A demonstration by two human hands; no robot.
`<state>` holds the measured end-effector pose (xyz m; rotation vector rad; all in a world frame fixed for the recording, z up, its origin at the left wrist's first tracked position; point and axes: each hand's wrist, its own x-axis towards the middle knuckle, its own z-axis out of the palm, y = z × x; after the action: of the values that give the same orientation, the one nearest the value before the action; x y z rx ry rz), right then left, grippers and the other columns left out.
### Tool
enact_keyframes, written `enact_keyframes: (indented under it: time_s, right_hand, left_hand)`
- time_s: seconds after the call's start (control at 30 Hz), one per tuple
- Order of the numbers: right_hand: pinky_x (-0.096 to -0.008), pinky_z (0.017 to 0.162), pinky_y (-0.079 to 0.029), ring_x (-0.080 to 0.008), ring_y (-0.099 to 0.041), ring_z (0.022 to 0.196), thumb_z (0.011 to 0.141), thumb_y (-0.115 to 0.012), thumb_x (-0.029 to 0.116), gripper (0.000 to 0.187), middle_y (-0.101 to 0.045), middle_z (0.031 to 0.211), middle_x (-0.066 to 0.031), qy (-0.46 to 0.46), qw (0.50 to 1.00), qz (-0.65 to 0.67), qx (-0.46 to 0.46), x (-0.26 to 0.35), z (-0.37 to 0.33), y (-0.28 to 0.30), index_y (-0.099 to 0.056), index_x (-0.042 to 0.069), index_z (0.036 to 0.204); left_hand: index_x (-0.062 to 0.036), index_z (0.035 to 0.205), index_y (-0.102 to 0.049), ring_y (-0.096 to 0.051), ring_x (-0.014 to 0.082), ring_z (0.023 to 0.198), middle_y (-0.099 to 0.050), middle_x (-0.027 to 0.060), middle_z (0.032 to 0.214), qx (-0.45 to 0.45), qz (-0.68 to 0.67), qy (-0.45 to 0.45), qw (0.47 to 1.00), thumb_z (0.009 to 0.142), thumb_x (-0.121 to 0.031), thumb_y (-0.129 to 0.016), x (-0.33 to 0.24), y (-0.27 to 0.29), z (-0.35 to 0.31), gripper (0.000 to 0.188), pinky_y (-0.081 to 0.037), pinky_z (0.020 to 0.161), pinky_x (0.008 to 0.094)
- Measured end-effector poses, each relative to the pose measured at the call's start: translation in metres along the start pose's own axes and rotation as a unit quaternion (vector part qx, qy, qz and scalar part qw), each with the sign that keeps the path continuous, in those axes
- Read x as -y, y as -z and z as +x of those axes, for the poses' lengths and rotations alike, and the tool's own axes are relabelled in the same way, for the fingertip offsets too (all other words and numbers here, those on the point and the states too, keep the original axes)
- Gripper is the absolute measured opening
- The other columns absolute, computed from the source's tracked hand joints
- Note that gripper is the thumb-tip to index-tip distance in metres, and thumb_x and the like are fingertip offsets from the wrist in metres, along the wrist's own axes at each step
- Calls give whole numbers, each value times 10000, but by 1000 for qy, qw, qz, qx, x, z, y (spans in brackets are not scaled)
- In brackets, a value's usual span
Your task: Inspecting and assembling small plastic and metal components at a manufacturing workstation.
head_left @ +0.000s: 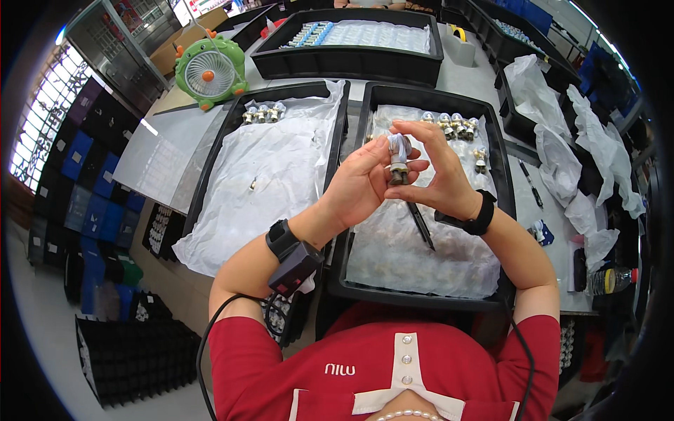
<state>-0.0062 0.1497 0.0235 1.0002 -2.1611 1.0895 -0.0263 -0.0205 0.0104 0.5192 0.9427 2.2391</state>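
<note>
Over the right-hand black tray, a small figurine with a pale body and darker feet is held upright between my two hands. My left hand is closed round its left side with thumb and fingers. My right hand spans it, index finger at the top and thumb at the feet. A dark pen-like tool shows just below my hands; whether it is gripped or lying there, I cannot tell. Several similar figurines stand at that tray's far end, and one more figurine stands by its right side.
At left, another black tray lined with white paper holds several figurines and one tiny piece. A green fan stands beyond it. Farther back is a large black tray. At right lie a pen and crumpled paper.
</note>
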Motion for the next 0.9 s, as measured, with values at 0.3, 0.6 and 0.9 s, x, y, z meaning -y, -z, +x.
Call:
enact_keyframes:
  time_s: [0.3, 0.6, 0.9]
  right_hand:
    - [-363, 925, -416, -291, -478, 1114, 624, -794, 96, 761, -448, 1226, -129, -79, 979, 11, 189, 8, 9, 22, -439, 96, 1298]
    - [-364, 865, -433, -308, -511, 1023, 625, -763, 59, 669, -481, 1095, -151, -110, 979, -51, 165, 25, -8, 63, -416, 32, 1196]
    - [-203, 752, -378, -81, -442, 860, 727, -763, 348, 678, -503, 1035, -10, -276, 956, -82, -62, 95, -89, 207, -453, 39, 1245]
  left_hand:
    - [-23, 1230, -409, -528, 232, 1103, -506, 122, 1165, -38, 10, 41, 998, 962, -250, -401, 2, 4, -4, 352, -479, 878, 347]
    - [-28, 1334, -292, -499, 313, 1156, -454, 187, 1279, 13, 57, 57, 997, 950, -358, -429, 3, -21, -10, 524, -400, 981, 410]
    - [-5, 1308, -373, -562, 236, 1070, -531, 150, 1217, -19, 270, 62, 961, 964, -291, -422, 13, -6, -11, 450, -443, 896, 302]
